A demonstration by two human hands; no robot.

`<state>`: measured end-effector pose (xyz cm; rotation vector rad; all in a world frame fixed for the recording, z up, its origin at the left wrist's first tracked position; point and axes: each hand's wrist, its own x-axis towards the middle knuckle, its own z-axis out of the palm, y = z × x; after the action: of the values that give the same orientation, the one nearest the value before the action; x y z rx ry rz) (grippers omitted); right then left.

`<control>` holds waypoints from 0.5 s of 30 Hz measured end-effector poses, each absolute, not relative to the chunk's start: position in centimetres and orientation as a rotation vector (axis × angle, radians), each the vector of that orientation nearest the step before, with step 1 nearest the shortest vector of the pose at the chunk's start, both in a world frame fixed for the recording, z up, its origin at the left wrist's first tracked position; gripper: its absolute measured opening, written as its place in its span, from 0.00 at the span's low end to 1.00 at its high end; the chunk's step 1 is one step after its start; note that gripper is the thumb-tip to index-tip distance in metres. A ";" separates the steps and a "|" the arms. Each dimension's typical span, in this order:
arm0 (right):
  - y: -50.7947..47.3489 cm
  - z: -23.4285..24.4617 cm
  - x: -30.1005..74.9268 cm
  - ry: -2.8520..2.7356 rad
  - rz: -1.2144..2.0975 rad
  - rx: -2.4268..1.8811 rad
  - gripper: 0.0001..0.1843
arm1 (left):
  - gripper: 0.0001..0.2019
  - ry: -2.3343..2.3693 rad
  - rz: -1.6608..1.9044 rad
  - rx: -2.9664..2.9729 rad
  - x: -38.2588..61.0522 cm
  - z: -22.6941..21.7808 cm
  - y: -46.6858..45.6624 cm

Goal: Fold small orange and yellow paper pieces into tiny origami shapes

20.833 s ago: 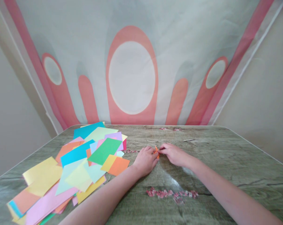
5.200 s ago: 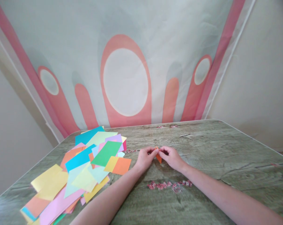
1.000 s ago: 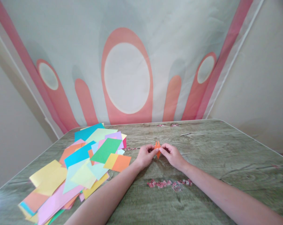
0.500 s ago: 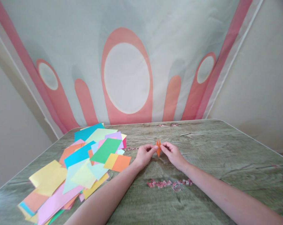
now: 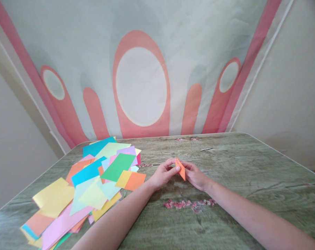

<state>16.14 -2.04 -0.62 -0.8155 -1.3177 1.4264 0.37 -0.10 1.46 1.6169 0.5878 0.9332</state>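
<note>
the table [image 5: 251, 163] has a grey-green wood-grain top patterned with pink blossoms [image 5: 179, 204]. on its left side lies a loose, overlapping spread of coloured paper [image 5: 93, 198], a green sheet [image 5: 118, 168] overlying others, an orange sheet [image 5: 135, 181] rightmost.

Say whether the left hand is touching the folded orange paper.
Touching: the head view shows the left hand with its thumb tip pressed over the left edge of the folded orange paper, no gap between them.

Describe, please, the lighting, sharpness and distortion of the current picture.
All in the head view: soft light; faint shadow on the table below the right hand; folded orange paper slightly soft in detail; right forearm seemingly stretched toward the corner.
</note>
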 end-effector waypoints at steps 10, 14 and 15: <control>-1.1 -0.6 17.4 -1.409 1.085 -1.079 0.16 | 0.18 0.740 0.965 1.401 0.1 1.0 0.8; -0.6 -0.3 18.4 -1.339 1.035 -1.056 0.15 | 0.19 0.740 0.854 1.455 0.2 0.6 0.9; -0.6 -0.3 18.5 -1.336 1.051 -1.038 0.15 | 0.19 0.726 0.824 1.470 0.3 0.5 0.9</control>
<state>18.47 -0.59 -0.26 -1.0378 -1.3356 1.0507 0.25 0.91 0.49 1.4703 0.7262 0.8236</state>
